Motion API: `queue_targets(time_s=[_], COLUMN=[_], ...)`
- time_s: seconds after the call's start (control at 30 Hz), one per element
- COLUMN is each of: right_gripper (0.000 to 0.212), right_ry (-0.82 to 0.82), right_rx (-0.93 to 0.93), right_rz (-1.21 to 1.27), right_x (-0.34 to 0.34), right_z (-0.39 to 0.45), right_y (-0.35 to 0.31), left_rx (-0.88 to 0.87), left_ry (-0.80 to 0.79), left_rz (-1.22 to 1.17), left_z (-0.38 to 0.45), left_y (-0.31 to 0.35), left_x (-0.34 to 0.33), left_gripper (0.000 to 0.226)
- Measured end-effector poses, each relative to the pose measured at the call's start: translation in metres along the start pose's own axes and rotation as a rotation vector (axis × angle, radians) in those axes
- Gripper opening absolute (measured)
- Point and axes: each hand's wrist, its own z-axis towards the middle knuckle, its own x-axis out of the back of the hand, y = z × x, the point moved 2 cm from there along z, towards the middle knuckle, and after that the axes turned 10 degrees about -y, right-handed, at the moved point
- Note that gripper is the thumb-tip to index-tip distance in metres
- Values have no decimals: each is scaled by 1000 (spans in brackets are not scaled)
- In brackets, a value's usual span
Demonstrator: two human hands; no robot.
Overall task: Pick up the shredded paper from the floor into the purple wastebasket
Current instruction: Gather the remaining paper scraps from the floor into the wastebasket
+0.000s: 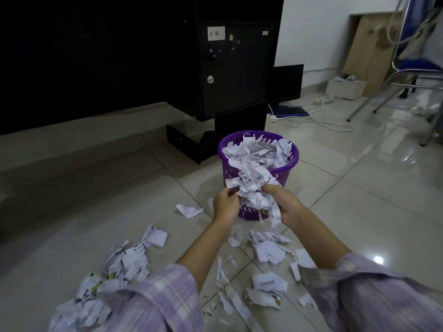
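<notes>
Left hand (224, 204) and right hand (285, 204) hold one bundle of shredded paper (254, 188) between them, fingers curled into it from either side. A long strip hangs from the bundle beside the right palm. Bundle is raised in front of the near wall of the purple wastebasket (293, 164), just below rim level. Wastebasket stands upright on the tiled floor (347, 200), already filled with paper scraps (256, 150) to above the rim. More torn paper lies on the floor nearer the person: a heap at left (127, 259), scattered pieces at right (269, 250), one piece (189, 210) left of the basket. Plaid sleeves (148, 300) cover both forearms. A black cabinet (230, 68) stands behind the basket; white cables (323, 123) trail across the floor further right.
</notes>
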Motion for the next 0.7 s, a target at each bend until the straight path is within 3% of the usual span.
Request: queue_targets(time_s=[0.13,0.3,0.47,0.6,0.7], right_gripper=[34,42,26,44,51], right_ry=[60,169,357,426,396], right_rx=[122,275,420,504,464], right_rz=[-126,-335,-813,-1194,-1425], right_x=[-6,-14,-17,-13,-7], right_z=[13,29,47,78,99], right_y=[-31,-75,-100,-98,-92], left_rx=[-114,-278,-349,-321,-323], left_ry=[40,37,-20,-155,-198], left_rz=[93,445,788,1113,1276], left_z=[12,34,58,76,80], left_y=[30,56,64,53,46], left_x=[6,8,5,4,2], left_gripper=[29,28,35,45,49])
